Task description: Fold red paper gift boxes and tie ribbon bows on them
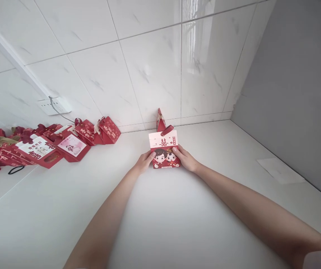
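Between my two hands is a red and white gift box with two cartoon heads on its front and a red ribbon handle on top. My left hand grips its left side, thumb on the front face. On the right side my right hand holds it the same way, thumb near the printed face. The fingers behind the box are hidden. Just behind it, a narrow red box stands upright by the wall, partly covered by the held one.
Several red gift boxes with ribbons crowd the counter's left side along the tiled wall. A black loop lies near them. Above sits a white socket strip with a cable. A white sheet lies at right, beside a grey panel.
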`<state>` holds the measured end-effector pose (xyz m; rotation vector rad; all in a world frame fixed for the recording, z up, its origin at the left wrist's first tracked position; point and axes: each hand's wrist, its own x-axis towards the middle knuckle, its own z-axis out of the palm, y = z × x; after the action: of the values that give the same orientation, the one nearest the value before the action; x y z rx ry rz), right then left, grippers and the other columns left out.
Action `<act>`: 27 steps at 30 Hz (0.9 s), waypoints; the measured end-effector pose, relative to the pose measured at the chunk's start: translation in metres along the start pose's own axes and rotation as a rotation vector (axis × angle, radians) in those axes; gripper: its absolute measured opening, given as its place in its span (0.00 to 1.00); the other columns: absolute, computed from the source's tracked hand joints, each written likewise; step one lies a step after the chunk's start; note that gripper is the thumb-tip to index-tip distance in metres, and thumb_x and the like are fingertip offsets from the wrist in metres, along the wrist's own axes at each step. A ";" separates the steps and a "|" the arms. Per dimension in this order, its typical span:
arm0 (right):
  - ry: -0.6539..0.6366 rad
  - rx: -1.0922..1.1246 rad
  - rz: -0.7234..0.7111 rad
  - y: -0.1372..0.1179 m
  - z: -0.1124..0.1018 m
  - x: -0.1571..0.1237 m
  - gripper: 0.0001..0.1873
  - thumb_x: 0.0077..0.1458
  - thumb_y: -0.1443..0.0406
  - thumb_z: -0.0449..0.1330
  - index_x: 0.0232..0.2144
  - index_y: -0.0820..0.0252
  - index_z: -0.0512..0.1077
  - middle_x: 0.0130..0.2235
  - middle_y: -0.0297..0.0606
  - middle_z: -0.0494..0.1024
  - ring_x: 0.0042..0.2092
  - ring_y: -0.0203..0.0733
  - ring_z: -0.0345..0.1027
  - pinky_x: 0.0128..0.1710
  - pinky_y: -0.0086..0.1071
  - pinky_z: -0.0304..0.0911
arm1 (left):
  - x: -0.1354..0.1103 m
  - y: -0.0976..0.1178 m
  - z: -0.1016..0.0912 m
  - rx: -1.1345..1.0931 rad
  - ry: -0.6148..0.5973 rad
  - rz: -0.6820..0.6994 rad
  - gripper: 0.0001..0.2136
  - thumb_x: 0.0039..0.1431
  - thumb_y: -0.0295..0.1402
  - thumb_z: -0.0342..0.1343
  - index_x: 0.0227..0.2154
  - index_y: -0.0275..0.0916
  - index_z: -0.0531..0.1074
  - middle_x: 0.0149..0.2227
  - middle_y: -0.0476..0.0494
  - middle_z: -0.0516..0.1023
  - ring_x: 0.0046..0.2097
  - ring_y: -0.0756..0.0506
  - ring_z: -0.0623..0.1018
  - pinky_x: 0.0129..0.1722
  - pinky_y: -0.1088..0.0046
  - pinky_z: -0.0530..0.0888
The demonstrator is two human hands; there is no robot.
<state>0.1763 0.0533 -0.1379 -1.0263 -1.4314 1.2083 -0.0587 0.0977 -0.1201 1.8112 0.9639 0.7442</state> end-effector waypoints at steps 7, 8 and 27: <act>0.012 -0.039 0.003 0.000 -0.002 0.004 0.26 0.60 0.43 0.49 0.51 0.51 0.65 0.54 0.35 0.74 0.50 0.46 0.71 0.54 0.42 0.65 | 0.004 -0.001 0.000 0.011 -0.001 0.000 0.30 0.59 0.54 0.50 0.52 0.33 0.72 0.53 0.38 0.76 0.54 0.37 0.75 0.55 0.63 0.71; 0.013 -0.041 0.003 0.001 -0.002 0.004 0.26 0.60 0.43 0.49 0.51 0.50 0.65 0.54 0.35 0.74 0.50 0.46 0.72 0.54 0.42 0.65 | 0.005 -0.001 0.000 0.002 -0.003 -0.003 0.30 0.59 0.54 0.50 0.52 0.33 0.72 0.53 0.38 0.76 0.54 0.37 0.75 0.55 0.63 0.70; 0.052 -0.114 -0.100 -0.001 0.007 -0.006 0.43 0.51 0.50 0.64 0.63 0.51 0.50 0.58 0.41 0.70 0.55 0.48 0.67 0.55 0.44 0.65 | 0.005 -0.005 0.000 -0.052 0.000 0.009 0.29 0.61 0.52 0.47 0.53 0.34 0.71 0.55 0.38 0.74 0.57 0.37 0.72 0.58 0.61 0.67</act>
<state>0.1709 0.0460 -0.1377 -1.0432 -1.5062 1.0308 -0.0581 0.1032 -0.1239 1.7714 0.9286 0.7678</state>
